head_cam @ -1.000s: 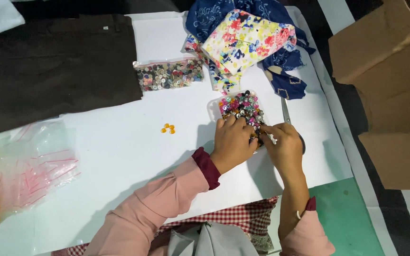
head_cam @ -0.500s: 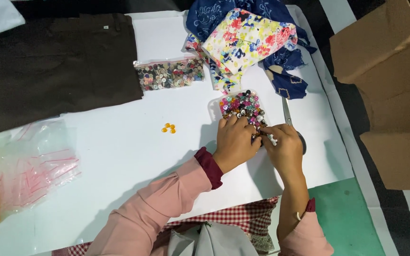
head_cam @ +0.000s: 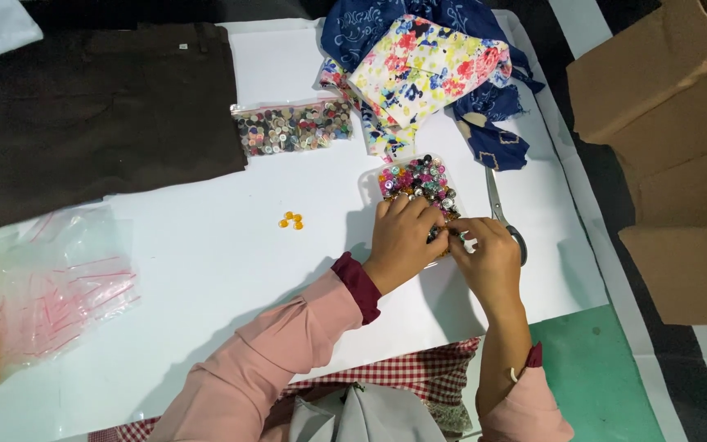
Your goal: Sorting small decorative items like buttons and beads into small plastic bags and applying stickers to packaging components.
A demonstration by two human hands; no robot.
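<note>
While our left hand (head_cam: 403,237) curls over the near end of the clear plastic bag of glossy multicoloured buttons (head_cam: 416,180), our right hand (head_cam: 488,255) meets it fingertip to fingertip, pinching something too small to make out. Steel scissors (head_cam: 501,211) lie just right of the bag. Farther off sit crumpled floral fabrics (head_cam: 427,69); left lie folded dark brown cloth (head_cam: 100,106) and four tiny orange beads (head_cam: 291,220) on smooth white paper (head_cam: 206,270).

Both hands, left hand (head_cam: 401,237) and right hand (head_cam: 491,260), meeting over clear bag of colourful buttons (head_cam: 416,180), scissors (head_cam: 502,214) just beside, white desk (head_cam: 206,270)
</note>
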